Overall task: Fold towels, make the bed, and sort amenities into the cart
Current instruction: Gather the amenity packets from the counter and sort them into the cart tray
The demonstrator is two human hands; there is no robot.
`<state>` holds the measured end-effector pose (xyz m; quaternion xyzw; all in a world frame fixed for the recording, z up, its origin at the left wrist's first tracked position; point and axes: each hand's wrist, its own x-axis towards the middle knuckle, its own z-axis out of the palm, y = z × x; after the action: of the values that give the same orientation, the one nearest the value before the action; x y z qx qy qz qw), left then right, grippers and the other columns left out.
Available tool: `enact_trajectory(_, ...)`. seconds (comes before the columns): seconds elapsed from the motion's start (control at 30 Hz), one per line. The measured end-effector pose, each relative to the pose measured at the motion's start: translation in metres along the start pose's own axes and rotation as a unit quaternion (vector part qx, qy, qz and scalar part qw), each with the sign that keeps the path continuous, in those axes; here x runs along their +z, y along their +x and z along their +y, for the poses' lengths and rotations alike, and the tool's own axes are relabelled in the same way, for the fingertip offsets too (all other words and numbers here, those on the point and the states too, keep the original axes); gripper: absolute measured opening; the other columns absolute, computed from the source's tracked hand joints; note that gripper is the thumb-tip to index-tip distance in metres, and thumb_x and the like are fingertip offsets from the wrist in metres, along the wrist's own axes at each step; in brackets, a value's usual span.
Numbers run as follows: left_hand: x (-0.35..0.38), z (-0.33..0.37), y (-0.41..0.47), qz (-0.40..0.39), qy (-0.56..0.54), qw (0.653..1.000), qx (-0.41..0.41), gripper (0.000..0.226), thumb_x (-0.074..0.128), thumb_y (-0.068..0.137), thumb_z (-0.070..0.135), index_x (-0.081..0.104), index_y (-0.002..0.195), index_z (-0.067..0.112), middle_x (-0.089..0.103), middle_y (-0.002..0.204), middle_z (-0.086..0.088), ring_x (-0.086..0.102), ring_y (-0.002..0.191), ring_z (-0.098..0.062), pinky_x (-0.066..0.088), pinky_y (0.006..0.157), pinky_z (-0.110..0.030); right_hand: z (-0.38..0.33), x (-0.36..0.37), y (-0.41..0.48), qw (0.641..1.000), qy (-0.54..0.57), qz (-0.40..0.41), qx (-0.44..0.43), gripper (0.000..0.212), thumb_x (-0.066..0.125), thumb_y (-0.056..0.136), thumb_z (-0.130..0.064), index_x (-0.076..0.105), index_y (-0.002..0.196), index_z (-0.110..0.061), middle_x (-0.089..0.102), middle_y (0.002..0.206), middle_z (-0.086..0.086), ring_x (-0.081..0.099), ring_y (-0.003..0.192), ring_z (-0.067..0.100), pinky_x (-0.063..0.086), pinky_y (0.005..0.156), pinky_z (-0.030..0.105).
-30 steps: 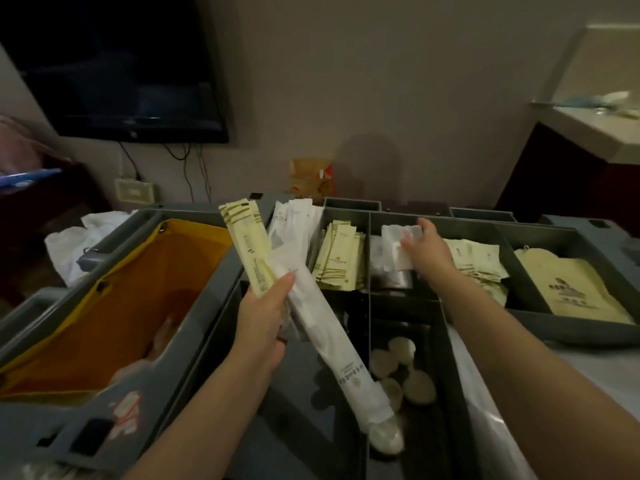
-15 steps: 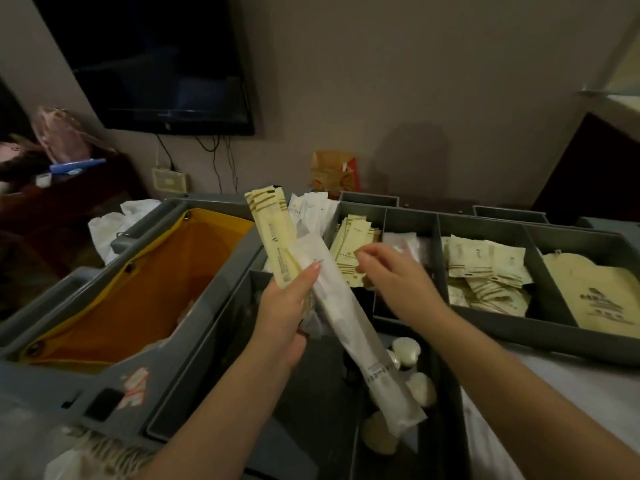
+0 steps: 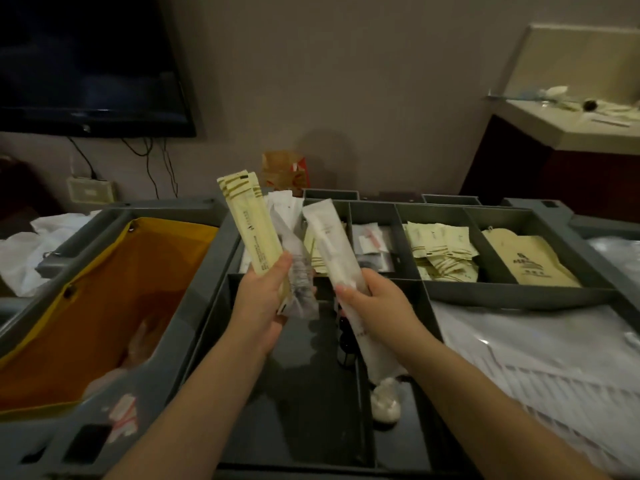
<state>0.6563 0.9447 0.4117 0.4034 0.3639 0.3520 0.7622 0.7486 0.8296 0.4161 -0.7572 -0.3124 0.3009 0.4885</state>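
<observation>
My left hand (image 3: 265, 299) grips a fan of long amenity packets over the grey cart (image 3: 221, 306): several yellow striped packets (image 3: 251, 223) and some clear white ones (image 3: 291, 251) behind them. My right hand (image 3: 372, 303) holds one long white packet (image 3: 332, 247) tilted upright beside them, its lower end hanging down past my wrist. The cart's back row of compartments holds small yellow sachets (image 3: 441, 251), white sachets (image 3: 372, 247) and flat yellow bags (image 3: 526, 261).
A yellow-orange laundry bag (image 3: 104, 289) fills the cart's left bin. Round white items (image 3: 384, 403) lie in a narrow front compartment. Plastic-wrapped white stock (image 3: 540, 351) lies at right. A TV (image 3: 86, 64) hangs on the wall; a counter (image 3: 571, 123) stands far right.
My right hand came back from the back compartments and took the long white packet out of my left hand's bundle. The camera shifted slightly.
</observation>
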Motion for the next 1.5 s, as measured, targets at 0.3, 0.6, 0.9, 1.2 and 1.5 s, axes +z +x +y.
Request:
enact_trajectory(0.3,-0.081,0.037,0.023,0.039,0.033,0.999,0.009,0.058,0.057,0.093,0.012,0.031,0.145,0.014,0.063,0.11,-0.017,0.067,0.09,-0.026,0.055,0.065,-0.037,-0.067,0.068,0.134,0.998,0.062,0.021,0.027,0.006,0.058,0.093,-0.017,0.062,0.097,-0.018,0.064,0.105,0.004,0.062,0.094,0.02,0.055,0.081,0.039)
enact_trajectory(0.6,-0.132,0.057,0.042,0.03,-0.004,0.999,0.011,0.043,0.054,0.092,0.007,0.041,0.132,0.016,0.064,0.108,-0.015,0.066,0.092,-0.023,0.057,0.076,-0.036,-0.033,0.121,0.219,0.92,-0.362,0.134,-0.065,0.047,0.048,0.094,-0.014,0.036,0.138,-0.024,0.056,0.121,0.009,0.054,0.106,0.03,0.048,0.086,0.041)
enact_trajectory(0.9,-0.12,0.06,0.04,-0.021,0.001,1.0,-0.005,0.06,0.059,0.089,0.016,0.036,0.144,0.024,0.053,0.13,-0.006,0.051,0.12,-0.026,0.043,0.102,-0.05,-0.058,0.114,0.155,0.946,-0.272,0.109,-0.142,0.03,0.043,0.099,-0.038,0.059,0.122,-0.026,0.055,0.125,-0.003,0.051,0.109,0.012,0.044,0.09,0.031)
enact_trajectory(1.2,-0.053,0.035,0.015,-0.104,0.032,0.993,-0.037,0.061,0.062,0.085,0.023,0.039,0.142,0.017,0.059,0.123,-0.007,0.056,0.114,-0.026,0.048,0.095,-0.046,-0.04,0.073,0.034,0.985,0.164,-0.05,0.0,0.027,0.067,0.085,-0.033,0.057,0.11,-0.028,0.068,0.107,-0.005,0.067,0.097,0.013,0.057,0.085,0.039)
enact_trajectory(1.5,0.003,-0.01,-0.01,-0.069,0.03,0.996,-0.05,0.021,0.05,0.095,0.013,0.065,0.108,0.02,0.066,0.087,-0.006,0.064,0.076,-0.016,0.056,0.061,-0.034,-0.001,-0.048,0.063,0.992,0.082,0.095,0.014,0.009,0.056,0.094,-0.027,0.061,0.096,-0.021,0.064,0.105,0.006,0.063,0.093,0.022,0.055,0.085,0.044)
